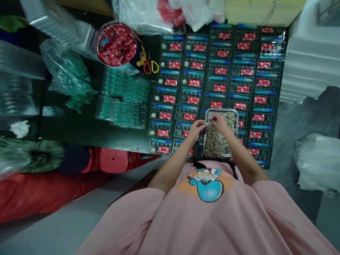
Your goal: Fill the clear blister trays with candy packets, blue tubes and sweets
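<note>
A clear plastic tub (pixel 204 148) stands before me on the rows of packs, heaped with small tan-and-green pieces (pixel 216 141). At the tub's left rim my left hand (pixel 196 130) pinches one such piece (pixel 206 124) between its fingertips. My right hand (pixel 220 123) reaches over the tub's far part, fingers drawn together; what they hold, if anything, cannot be made out. Around the tub lie black compartment trays (pixel 183 117), each with a blue pen (pixel 189 106) and a red patterned packet (pixel 189 117). Trays in the left columns also hold a small tan-and-green piece (pixel 153 115).
A round tub of red packets (pixel 117 44) lies at the back left, beside orange-and-yellow-handled scissors (pixel 151 67). Teal pieces in clear trays (pixel 122 113) and a bag of them (pixel 69 74) lie further left. White stacked foam (pixel 305 63) stands right; a red stool (pixel 114 160) is below the table's edge.
</note>
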A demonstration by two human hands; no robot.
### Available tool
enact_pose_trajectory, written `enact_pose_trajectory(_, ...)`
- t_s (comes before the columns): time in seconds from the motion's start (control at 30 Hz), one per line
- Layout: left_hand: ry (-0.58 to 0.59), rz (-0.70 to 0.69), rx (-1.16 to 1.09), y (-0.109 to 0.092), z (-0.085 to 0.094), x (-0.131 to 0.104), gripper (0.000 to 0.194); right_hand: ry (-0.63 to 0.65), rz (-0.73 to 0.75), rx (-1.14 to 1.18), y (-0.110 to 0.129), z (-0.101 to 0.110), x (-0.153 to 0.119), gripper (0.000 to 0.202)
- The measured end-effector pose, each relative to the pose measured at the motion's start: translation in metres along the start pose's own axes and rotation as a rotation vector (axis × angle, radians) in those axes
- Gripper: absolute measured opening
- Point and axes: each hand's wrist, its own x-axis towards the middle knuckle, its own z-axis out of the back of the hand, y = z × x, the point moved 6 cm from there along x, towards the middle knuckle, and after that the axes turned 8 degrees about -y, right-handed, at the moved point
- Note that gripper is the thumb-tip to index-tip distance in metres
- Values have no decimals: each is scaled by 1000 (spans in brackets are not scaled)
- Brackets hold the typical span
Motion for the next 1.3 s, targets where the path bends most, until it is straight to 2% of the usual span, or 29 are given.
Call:
enact_pose_trajectory(0.17, 39, 109, -60, 6, -12, -1, 40, -28, -99, 382, -3, 5, -24, 16)
enact_pose_trajectory(0.33, 69, 180, -93, 13, -20, 0, 39, -69, -158, 539, -3, 12, -40, 22)
enact_pose_trajectory(0.53, 105, 255, -110, 18, -28, -1, 36, -102, -173, 562, -4, 20, -51, 21)
enact_pose_trajectory(0.97, 194, 425, -280, 19, -34, -13, 26, -88, -153, 631, 16, 27, -65, 24)
enact_pose_trajectory(1.13, 149, 430, -283, 22, -32, -13, 23, -68, -140, 587, 23, 27, -66, 25)
enact_pose_trajectory(1.3, 149, 407, -293, 16, -33, -20, 27, -106, -133, 529, 23, 29, -69, 25)
